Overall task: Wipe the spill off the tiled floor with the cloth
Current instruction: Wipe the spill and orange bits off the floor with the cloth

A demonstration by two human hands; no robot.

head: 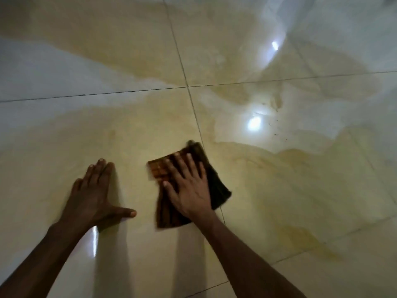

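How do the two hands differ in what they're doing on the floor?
The right hand presses flat on the dark cloth; the left hand lies on the bare floor. The left hand's thumb sticks out sideways with fingers together; the right hand's fingers are spread. The right hand lies near a tile seam, the left mid-tile. Both are flat, palm down.

Both forearms run out past the near edge, the right hand (189, 190) hides the middle of the cloth (217, 190), whose left edge is blurred.

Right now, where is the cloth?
In the head view the cloth lies flat on the floor at lower centre, under the right hand, just left of a grout line.
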